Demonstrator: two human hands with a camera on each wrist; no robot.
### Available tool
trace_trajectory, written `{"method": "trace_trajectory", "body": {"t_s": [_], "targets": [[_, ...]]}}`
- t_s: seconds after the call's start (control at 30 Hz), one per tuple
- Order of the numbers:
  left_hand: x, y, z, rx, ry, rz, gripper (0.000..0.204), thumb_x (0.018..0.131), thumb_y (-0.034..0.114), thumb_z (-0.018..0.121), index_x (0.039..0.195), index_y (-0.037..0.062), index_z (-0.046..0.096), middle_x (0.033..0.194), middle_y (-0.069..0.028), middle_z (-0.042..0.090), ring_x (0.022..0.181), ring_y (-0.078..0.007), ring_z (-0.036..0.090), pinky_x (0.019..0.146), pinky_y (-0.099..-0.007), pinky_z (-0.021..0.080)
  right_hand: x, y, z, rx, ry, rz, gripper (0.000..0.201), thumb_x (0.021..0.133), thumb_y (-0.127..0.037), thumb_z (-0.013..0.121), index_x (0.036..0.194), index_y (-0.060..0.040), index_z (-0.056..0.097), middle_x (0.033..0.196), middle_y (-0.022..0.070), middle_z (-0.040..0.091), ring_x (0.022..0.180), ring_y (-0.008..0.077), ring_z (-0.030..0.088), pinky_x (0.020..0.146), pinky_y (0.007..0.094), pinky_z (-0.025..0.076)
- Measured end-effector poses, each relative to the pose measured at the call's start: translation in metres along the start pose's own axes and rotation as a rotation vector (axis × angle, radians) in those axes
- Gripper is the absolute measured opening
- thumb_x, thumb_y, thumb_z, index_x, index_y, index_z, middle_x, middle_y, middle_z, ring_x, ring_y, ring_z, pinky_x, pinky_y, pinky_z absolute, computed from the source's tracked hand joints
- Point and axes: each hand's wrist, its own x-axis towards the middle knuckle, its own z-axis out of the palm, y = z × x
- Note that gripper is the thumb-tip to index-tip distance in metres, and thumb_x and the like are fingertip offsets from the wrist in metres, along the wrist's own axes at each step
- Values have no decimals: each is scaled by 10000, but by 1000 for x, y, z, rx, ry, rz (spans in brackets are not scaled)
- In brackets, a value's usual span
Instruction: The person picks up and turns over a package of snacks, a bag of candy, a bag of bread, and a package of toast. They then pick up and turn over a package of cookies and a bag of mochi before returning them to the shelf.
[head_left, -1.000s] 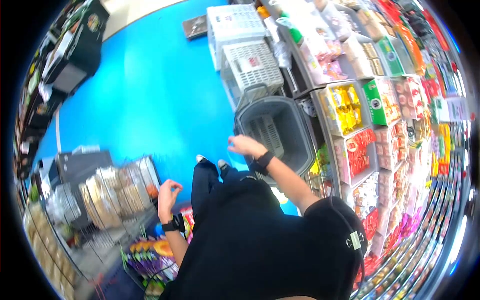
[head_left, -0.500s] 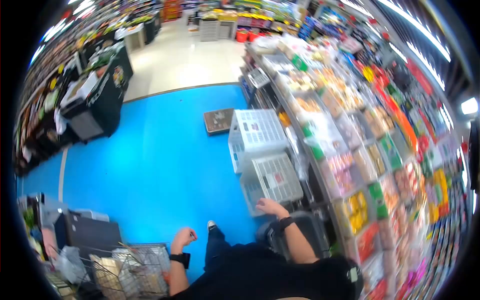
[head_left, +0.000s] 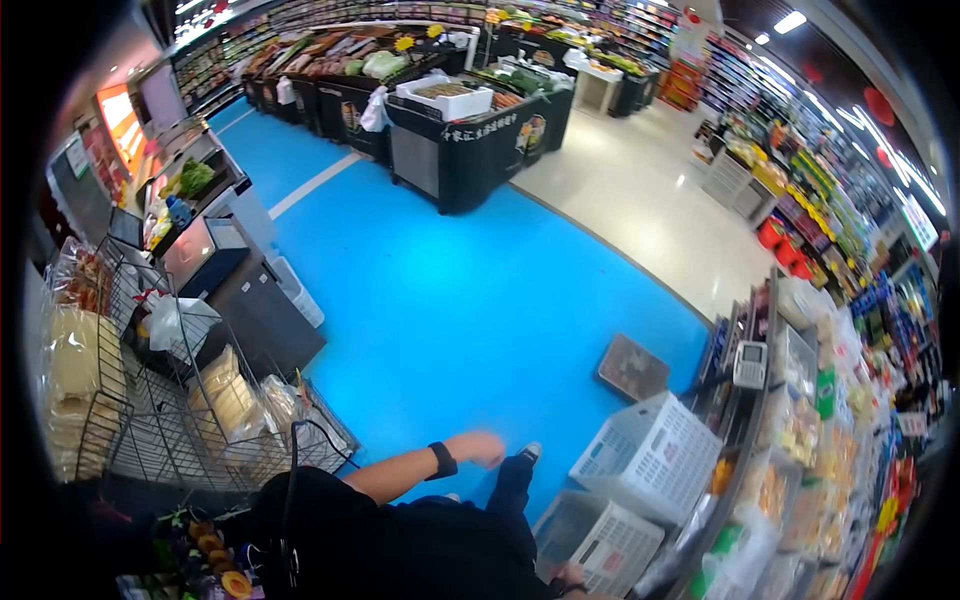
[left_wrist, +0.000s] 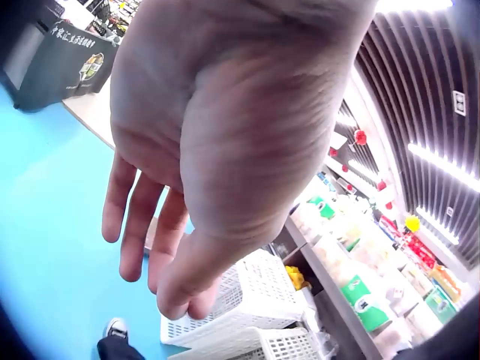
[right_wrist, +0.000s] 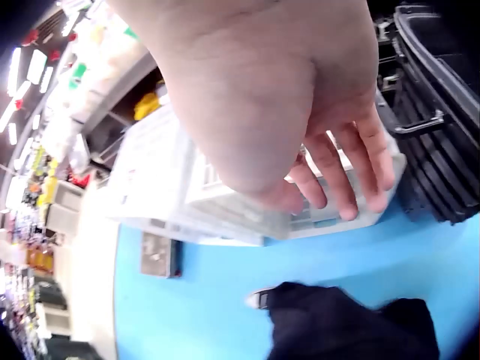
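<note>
And here's the left hand (left_wrist: pixel 225 142), nothing in its grasp, fingers hanging loose and the thumb drooping toward the fingertips! It sits out over the blue floor (head_left: pixel 420 300), apart from everything, with the dark wristband (head_left: pixel 441 460) just behind it. Off to its left stands the wire cart (head_left: pixel 155 432), loaded with pale wrapped packs (head_left: pixel 218 395); off to its right, the crates.

Now the right hand (right_wrist: pixel 277 105), down low beside the body: released too, fingers relaxed and slightly spread. This is the one close to the action! The nearer crate (head_left: pixel 618 550) is right by its fingers; whether skin meets plastic, I can't tell from here. Just beyond that crate stands the white crate (head_left: pixel 655 455), the pair close together on the floor along the display edge (left_wrist: pixel 334 304). Close by the right hand on the other side, a dark slatted basket (right_wrist: pixel 442 165) with its handle, clear of the fingers.

Farther along, a flat brown box (head_left: pixel 634 366) lies on the blue near the white crate. One shoe (head_left: pixel 533 451) pokes out ahead, between the left hand and the crates!
</note>
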Motion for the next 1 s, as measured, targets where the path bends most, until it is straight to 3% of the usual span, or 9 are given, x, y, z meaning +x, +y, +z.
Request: {"method": "trace_trajectory", "body": {"t_s": [0.1,0.33,0.43,0.47,0.57,0.6,0.67,0.83,1.0], "targets": [[41,-51,17,17,-56,25,101,641,52,587,726,87,631,646,-80,573,608,-261,539,533,-405,411,14,15,-7,272,-346,-20,261,759,-351,667,766,-95,714,763,100,695,692,259,669,619,403,532],[117,-36,-106,-79,-81,-179,112,754,86,593,804,71,692,733,-87,667,673,-239,621,603,-385,483,181,42,-68,284,-417,-436,269,727,-378,704,790,-118,726,762,95,690,718,254,669,630,398,525],[178,-38,-144,-38,117,-89,137,682,97,600,771,118,702,754,-111,675,711,-301,635,633,-411,494,277,3,-241,1,-195,-162,165,664,-282,693,664,-117,707,682,92,664,653,253,656,583,372,509],[200,-33,-160,-40,89,-57,137,682,97,600,771,118,702,754,-111,675,711,-301,635,633,-411,494,389,46,-203,-109,-112,-475,195,718,-250,632,616,-89,673,644,92,658,612,259,648,549,383,498],[246,-20,-198,-46,30,-81,156,701,93,585,793,122,708,728,-111,665,713,-290,636,644,-409,494,404,-64,-460,1001,197,27,260,852,-259,550,885,-19,643,787,155,661,704,252,645,642,371,524],[258,-17,-208,-57,16,-76,151,705,86,588,790,122,707,717,-107,661,712,-285,636,645,-404,494,419,-92,-509,907,491,-183,241,892,-235,517,920,-25,632,783,115,653,651,206,629,568,334,518],[284,-29,-228,-65,2,-58,147,710,79,590,787,122,707,705,-104,657,711,-280,636,647,-400,493,431,-140,-597,1281,344,-172,204,911,-187,535,1027,-30,597,799,99,656,637,160,626,539,276,504],[320,-119,-236,-148,2,-82,121,729,97,588,770,101,702,704,-68,666,670,-224,629,612,-360,477,493,-165,-647,1337,262,-190,205,915,-191,550,985,-1,584,811,110,659,642,179,638,544,292,511],[349,-173,-282,-295,-24,-126,111,735,73,575,728,84,685,666,-87,635,660,-221,625,596,-357,482,519,-77,-547,814,-213,178,149,908,-156,509,937,-33,589,803,124,655,631,194,634,455,322,476]]}}
